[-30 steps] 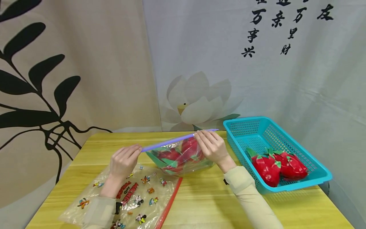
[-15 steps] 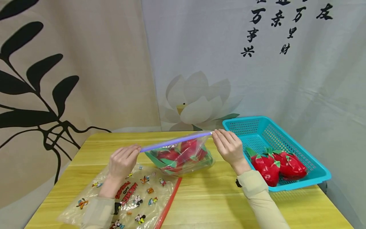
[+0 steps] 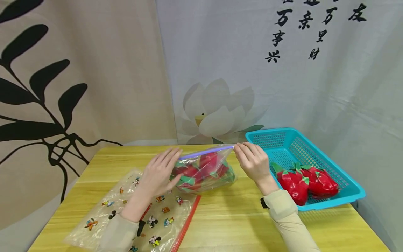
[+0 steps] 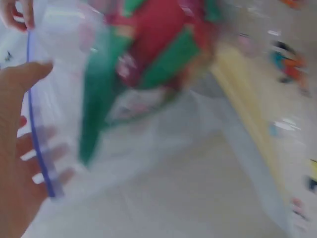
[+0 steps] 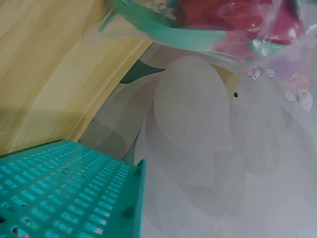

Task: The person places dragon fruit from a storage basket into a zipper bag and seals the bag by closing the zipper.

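Note:
A clear zip bag (image 3: 228, 180) with a purple seal strip (image 3: 206, 152) stands at mid-table in the head view. Inside it are red dragon fruit models (image 3: 210, 163) with green leaf tips. The right hand (image 3: 253, 161) pinches the strip's right end. At the bag's left end is the left hand (image 3: 158, 171), fingers straight and thumb spread away from them. In the left wrist view those fingers lie behind the clear plastic along the strip, while the thumb (image 4: 29, 74) stands on the near side. The right wrist view shows the bag's lower part but not the right hand.
A second clear bag (image 3: 104, 217) with cartoon prints and a red seal lies flat under the left forearm. To the right, a turquoise basket (image 3: 318, 147) holds two more dragon fruit models (image 3: 292, 187). A printed curtain (image 3: 220, 42) hangs behind the wooden table (image 3: 226, 224).
The right hand slid right along the strip to its end. Later the left hand released the left end, moved right and spread its fingers against the bag.

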Tool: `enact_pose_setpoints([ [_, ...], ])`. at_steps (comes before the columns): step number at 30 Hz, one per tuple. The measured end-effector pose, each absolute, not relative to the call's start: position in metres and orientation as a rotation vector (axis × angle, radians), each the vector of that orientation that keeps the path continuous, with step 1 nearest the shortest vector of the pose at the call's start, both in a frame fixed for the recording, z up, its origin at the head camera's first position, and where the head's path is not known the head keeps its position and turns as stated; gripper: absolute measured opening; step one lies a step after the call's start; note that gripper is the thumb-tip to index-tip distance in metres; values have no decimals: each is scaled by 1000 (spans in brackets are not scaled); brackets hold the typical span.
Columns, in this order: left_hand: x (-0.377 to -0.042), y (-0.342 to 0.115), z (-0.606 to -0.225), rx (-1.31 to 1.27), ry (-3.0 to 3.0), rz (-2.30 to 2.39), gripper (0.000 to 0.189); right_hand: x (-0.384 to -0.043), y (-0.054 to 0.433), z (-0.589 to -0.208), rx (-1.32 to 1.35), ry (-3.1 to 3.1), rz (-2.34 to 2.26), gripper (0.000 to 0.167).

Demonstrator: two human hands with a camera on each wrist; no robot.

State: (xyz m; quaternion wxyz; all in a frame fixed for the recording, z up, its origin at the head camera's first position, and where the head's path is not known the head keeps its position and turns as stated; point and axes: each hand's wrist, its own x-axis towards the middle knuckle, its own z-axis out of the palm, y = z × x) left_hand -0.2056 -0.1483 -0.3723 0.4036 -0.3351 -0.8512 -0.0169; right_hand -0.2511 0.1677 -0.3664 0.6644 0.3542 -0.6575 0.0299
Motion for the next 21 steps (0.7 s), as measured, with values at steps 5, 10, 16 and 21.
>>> enact_pose_setpoints([
  [5,-206,-117,-366,-829,-2424,21,116,-243,169,-363,811,-1542,92,9],
  [10,-201,-97,-385,-809,-2542,162,125,-232,175,-365,812,-1666,123,13],
  [16,-200,-90,-400,-777,-2476,239,119,-222,194,-377,633,-2024,138,30],
  [21,-203,-88,-404,-776,-2434,247,118,-214,208,-393,379,-2425,61,46],
])
